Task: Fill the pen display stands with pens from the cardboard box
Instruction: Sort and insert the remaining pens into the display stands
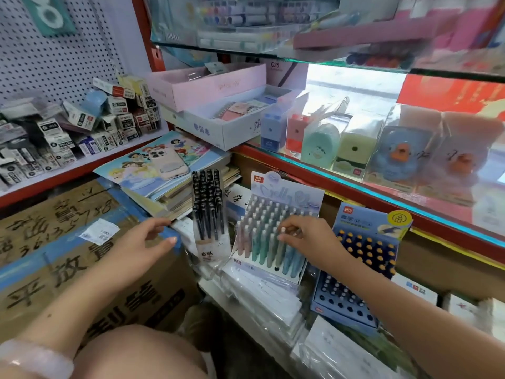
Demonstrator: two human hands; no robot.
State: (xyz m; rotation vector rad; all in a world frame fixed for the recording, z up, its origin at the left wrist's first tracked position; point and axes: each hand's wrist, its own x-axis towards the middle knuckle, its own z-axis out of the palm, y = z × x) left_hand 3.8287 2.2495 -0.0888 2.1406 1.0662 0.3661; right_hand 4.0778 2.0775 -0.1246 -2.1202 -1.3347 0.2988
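We see 3 pen stands in a row on the low white shelf (pixel 246 302), under a red-edged glass shelf (pixel 355 192). The middle stand (pixel 273 236) is pale, with a lilac header card, and holds stepped rows of pastel pens in pink, teal and light blue with white caps; 1 front hole shows dark and unfilled. Our right hand (pixel 306 236) reaches over its right side, the fingertips pinching the white cap of a pen (pixel 281 242) standing in a front row. To its left stands a narrow clear stand (pixel 209 214) packed with black pens, upright and just beside the pastel one. To its right a blue stand (pixel 360 266) carries dark pens with yellow tips in its upper rows, while its lower rows show several open holes. Our left hand (pixel 144 242) hovers above the corner of the taped cardboard box (pixel 68 255), fingers loosely spread and holding nothing; the box top looks closed, with handwriting and a white label on it. Behind the stands lies a pile of picture books (pixel 164 170) with a phone (pixel 169 162) on top. Small boxed goods (pixel 68 132) crowd the left shelf, and wrapped sharpeners (pixel 355 138) line the glass shelf.
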